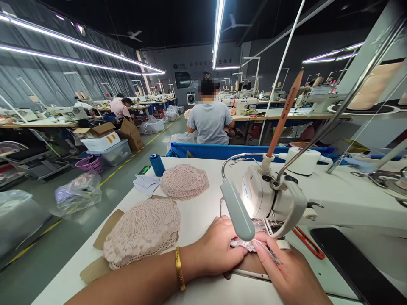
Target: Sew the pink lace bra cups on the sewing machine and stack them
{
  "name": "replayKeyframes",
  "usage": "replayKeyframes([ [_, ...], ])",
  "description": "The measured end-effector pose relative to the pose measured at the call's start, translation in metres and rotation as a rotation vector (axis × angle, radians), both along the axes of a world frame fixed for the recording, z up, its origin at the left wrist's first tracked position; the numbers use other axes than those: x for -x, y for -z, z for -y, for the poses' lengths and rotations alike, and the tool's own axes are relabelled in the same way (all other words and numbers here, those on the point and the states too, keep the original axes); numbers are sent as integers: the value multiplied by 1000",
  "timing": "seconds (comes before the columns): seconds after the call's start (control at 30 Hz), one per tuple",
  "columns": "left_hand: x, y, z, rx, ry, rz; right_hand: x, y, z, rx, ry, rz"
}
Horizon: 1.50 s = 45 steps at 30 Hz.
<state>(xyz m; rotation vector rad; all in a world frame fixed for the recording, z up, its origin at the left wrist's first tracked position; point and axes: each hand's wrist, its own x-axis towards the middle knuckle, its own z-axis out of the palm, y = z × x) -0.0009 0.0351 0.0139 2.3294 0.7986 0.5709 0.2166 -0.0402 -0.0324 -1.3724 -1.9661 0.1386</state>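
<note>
A white sewing machine (259, 192) stands on the table with a grey lamp (237, 209) hanging over its needle area. Just below the lamp, a small piece of pale lace fabric (243, 244) is pinched between my two hands. My left hand (219, 245), with a gold bangle at the wrist, has thumb and fingers closed on the fabric's left end. At the other end, my right hand (281, 262) grips the fabric and its edge strip. The lamp head hides the needle and part of the fingers. Beige lace cups (143, 228) lie in a stack left of my left forearm.
Another lace pile (185, 182), a blue thread cone (157, 165) and white papers (146, 184) lie farther back. Right of the machine are red-handled snips (308, 242) and a black phone (349, 267). A pencil (284, 114) stands upright on the machine. A person (210, 120) sits ahead, back turned.
</note>
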Motion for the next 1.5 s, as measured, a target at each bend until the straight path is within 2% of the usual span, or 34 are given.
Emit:
replayKeyframes([
  [0.13,0,0,0,55,-21,77,-2,0,0,-114,10,50],
  [0.3,-1,-4,1,35,53,17,-4,0,-1,-87,15,41],
  [0.53,-2,-5,3,29,-67,44,5,-9,0,-86,105,-30],
  [0.7,-1,-6,3,-10,31,42,14,-10,3,-104,163,-51],
  [0.83,-1,-6,2,-9,68,16,13,-7,3,-72,160,-77],
  [1.1,-3,2,1,36,-78,118,6,3,1,-11,119,-89],
  [1.27,-2,-1,1,39,-33,65,5,12,1,-23,92,-8],
  [1.5,-1,-5,0,8,16,-15,7,6,5,40,134,-100],
])
